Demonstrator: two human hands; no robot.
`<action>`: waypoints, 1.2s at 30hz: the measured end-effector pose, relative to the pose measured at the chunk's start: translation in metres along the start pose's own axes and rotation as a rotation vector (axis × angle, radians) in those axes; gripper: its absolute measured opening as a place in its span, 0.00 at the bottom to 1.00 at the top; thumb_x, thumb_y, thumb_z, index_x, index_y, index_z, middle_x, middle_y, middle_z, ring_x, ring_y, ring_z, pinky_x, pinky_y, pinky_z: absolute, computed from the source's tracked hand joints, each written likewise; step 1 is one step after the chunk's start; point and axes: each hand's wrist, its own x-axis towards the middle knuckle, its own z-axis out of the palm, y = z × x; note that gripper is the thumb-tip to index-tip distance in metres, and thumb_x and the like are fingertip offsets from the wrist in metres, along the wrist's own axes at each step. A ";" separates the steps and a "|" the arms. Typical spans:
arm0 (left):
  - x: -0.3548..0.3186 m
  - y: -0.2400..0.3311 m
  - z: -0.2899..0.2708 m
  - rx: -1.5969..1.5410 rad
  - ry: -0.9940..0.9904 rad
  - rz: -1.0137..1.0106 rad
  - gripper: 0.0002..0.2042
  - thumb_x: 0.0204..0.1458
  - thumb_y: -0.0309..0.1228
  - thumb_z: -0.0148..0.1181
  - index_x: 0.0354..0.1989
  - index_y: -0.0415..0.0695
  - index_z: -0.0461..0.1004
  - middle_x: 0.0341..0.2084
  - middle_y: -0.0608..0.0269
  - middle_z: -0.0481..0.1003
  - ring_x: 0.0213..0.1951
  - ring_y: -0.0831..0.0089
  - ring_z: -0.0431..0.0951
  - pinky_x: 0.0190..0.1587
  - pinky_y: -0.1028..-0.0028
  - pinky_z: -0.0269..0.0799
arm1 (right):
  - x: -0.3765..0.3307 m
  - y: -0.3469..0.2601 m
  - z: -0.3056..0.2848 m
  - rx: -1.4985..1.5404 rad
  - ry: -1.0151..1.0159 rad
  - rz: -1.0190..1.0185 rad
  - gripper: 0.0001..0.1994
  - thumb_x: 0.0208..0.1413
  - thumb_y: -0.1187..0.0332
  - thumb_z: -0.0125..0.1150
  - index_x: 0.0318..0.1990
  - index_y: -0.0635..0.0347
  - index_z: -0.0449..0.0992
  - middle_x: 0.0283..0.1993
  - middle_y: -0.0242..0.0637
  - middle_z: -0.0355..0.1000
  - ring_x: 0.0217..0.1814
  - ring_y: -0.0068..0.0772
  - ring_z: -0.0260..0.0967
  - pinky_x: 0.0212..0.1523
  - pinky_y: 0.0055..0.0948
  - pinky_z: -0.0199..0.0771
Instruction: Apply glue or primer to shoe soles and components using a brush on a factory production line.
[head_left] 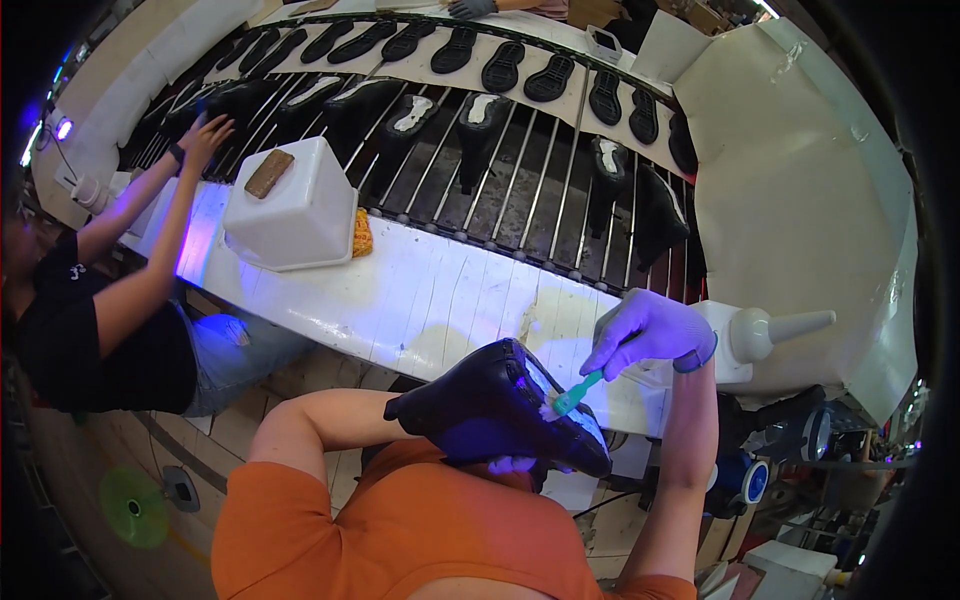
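Observation:
A black boot (465, 402) is held on its side in front of my chest, its sole side with a white strip facing up and to the right. My left hand (512, 464), gloved, grips it from below; only a few of its fingers show. In my gloved right hand (648, 332) is a small green-handled brush (578, 391), pinched between the fingers. The brush's bristles touch the boot's underside near the white strip.
Past the white bench (430, 290), a rod conveyor (535, 190) carries several boots, with a row of black soles (502, 66) behind. A white box-shaped container (290, 215) bears a brown block (269, 173). A white spouted bottle (765, 333) stands right. A co-worker (110, 310) reaches over the conveyor at left.

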 end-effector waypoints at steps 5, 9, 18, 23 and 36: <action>0.002 0.016 0.010 0.126 0.164 -0.016 0.12 0.57 0.38 0.59 0.35 0.40 0.74 0.20 0.61 0.74 0.19 0.78 0.74 0.20 0.79 0.68 | -0.009 -0.002 0.017 -0.029 0.216 -0.108 0.12 0.44 0.78 0.69 0.40 0.64 0.82 0.30 0.37 0.78 0.32 0.24 0.75 0.35 0.22 0.73; -0.001 0.028 0.018 0.142 0.284 0.060 0.14 0.58 0.41 0.57 0.34 0.40 0.73 0.20 0.61 0.73 0.19 0.77 0.73 0.21 0.79 0.68 | -0.015 -0.013 0.030 -0.116 0.357 -0.197 0.12 0.45 0.77 0.69 0.40 0.62 0.82 0.29 0.36 0.78 0.31 0.23 0.74 0.34 0.22 0.72; 0.042 0.004 -0.022 0.470 0.483 0.652 0.07 0.56 0.35 0.59 0.36 0.45 0.75 0.23 0.69 0.73 0.25 0.81 0.75 0.27 0.78 0.71 | -0.019 -0.026 0.038 -0.142 0.459 -0.096 0.13 0.46 0.74 0.69 0.42 0.59 0.82 0.29 0.36 0.78 0.31 0.22 0.73 0.34 0.23 0.72; 0.048 0.000 -0.057 -0.349 0.274 0.288 0.12 0.64 0.37 0.45 0.46 0.45 0.71 0.37 0.68 0.74 0.40 0.82 0.73 0.45 0.79 0.70 | -0.024 -0.026 0.041 -0.102 0.473 -0.035 0.13 0.46 0.74 0.69 0.42 0.59 0.82 0.30 0.35 0.77 0.30 0.21 0.72 0.33 0.22 0.71; 0.043 -0.012 -0.064 -0.116 0.385 0.235 0.20 0.62 0.45 0.46 0.50 0.41 0.72 0.40 0.65 0.75 0.40 0.80 0.74 0.46 0.77 0.71 | -0.030 -0.009 0.041 -0.146 0.492 0.028 0.13 0.45 0.72 0.70 0.41 0.59 0.82 0.28 0.32 0.77 0.28 0.17 0.69 0.31 0.20 0.68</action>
